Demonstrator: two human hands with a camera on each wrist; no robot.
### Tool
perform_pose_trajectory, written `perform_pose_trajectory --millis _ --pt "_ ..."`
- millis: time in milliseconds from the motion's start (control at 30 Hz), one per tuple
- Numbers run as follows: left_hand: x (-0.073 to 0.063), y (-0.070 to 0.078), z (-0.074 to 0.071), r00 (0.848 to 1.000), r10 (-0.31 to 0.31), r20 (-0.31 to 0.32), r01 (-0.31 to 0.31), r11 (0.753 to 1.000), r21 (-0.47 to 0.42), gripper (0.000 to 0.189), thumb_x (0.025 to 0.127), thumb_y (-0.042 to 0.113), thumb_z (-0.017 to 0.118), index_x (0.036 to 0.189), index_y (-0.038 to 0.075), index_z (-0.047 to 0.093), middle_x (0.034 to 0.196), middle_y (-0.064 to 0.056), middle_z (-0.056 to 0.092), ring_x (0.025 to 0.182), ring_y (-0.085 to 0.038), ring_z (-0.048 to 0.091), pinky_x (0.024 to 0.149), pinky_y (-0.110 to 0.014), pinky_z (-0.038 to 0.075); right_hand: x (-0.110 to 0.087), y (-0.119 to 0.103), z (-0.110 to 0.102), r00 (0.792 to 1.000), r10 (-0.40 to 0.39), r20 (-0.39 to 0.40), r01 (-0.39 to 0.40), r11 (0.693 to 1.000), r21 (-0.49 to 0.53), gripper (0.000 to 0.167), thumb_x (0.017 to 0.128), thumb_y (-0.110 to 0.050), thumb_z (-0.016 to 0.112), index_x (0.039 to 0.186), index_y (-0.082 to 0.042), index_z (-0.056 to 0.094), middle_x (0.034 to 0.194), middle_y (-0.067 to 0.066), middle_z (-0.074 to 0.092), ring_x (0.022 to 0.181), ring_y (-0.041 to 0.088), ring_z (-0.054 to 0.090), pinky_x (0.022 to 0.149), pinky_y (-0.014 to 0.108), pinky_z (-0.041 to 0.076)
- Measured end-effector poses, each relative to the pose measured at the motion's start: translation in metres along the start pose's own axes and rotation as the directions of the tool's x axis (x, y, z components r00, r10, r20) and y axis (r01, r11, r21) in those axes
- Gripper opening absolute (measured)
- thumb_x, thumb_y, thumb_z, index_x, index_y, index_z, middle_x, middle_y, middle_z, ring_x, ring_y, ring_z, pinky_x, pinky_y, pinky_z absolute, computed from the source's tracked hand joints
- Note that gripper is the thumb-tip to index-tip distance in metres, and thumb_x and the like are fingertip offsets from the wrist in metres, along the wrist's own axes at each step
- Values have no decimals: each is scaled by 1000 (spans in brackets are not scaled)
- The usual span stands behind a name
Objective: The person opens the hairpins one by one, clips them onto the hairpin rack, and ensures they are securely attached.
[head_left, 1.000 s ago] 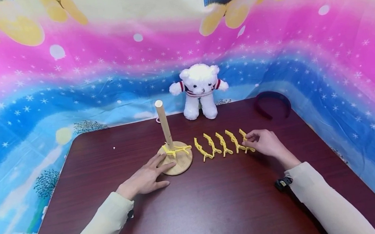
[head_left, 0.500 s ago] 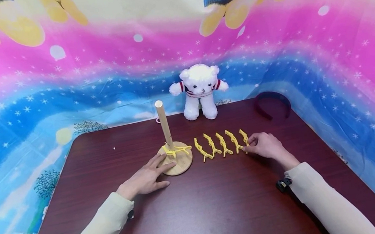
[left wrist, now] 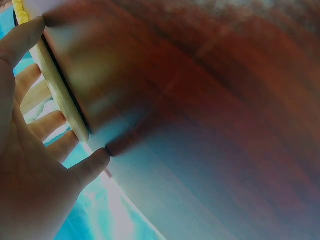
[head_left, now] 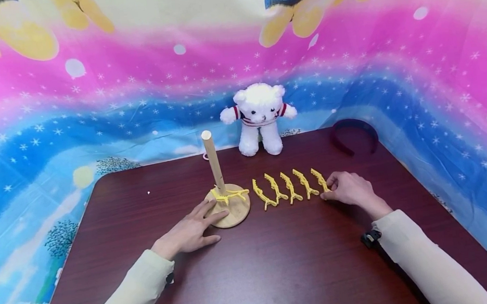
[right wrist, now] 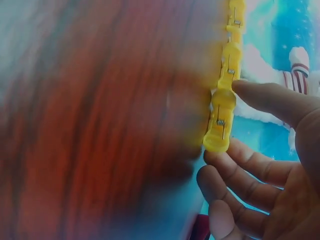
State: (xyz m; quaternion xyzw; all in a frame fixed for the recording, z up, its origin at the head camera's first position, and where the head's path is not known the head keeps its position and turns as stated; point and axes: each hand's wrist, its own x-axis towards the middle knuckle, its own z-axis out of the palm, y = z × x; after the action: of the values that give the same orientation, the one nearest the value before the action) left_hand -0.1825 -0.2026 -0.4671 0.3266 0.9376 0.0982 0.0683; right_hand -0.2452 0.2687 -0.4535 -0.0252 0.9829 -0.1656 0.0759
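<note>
My left hand [head_left: 188,230] rests with spread fingers at the round wooden base [head_left: 238,214] of a stand with an upright wooden post [head_left: 214,163]. Yellow hair clip pieces lie at the post's foot; whether they grip it I cannot tell. To the right, several yellow alligator hair clips [head_left: 290,186] lie side by side in a row. At the row's right end, my right hand [head_left: 351,190] pinches the handle end of the last hair clip [head_left: 319,178]. In the right wrist view, thumb and fingers touch opposite ends of that clip's handles [right wrist: 220,122], with its spring between.
A white teddy bear [head_left: 260,119] in a striped top stands at the table's back edge. A dark red headband [head_left: 356,125] lies at the back right. Behind the dark table [head_left: 254,276] hangs a patterned cloth [head_left: 133,79].
My right hand has shifted slightly to the right, uncovering more of the last hair clip, and its fingers now sit at the clip's handle end. My left hand has stayed in place.
</note>
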Motion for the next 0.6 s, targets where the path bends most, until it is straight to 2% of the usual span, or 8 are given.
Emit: perform_pose_trajectory --millis 233,600 --pt "0 -1 0 1000 -3 -1 3 1000 2 67 94 44 67 154 32 40 164 -20 25 152 -39 24 114 -54 38 0 2 0 999 -1 43 3 999 -40 48 75 -59 78 96 -17 68 86 2 65 78 23 56 61 39 41" --pt "0 -1 1 1000 0 1 0 1000 3 66 94 43 66 154 31 39 163 -20 25 151 -41 25 112 -56 39 0 2 -1 999 8 47 -6 999 -42 40 76 -54 80 88 -17 70 81 2 64 74 22 56 57 36 41"
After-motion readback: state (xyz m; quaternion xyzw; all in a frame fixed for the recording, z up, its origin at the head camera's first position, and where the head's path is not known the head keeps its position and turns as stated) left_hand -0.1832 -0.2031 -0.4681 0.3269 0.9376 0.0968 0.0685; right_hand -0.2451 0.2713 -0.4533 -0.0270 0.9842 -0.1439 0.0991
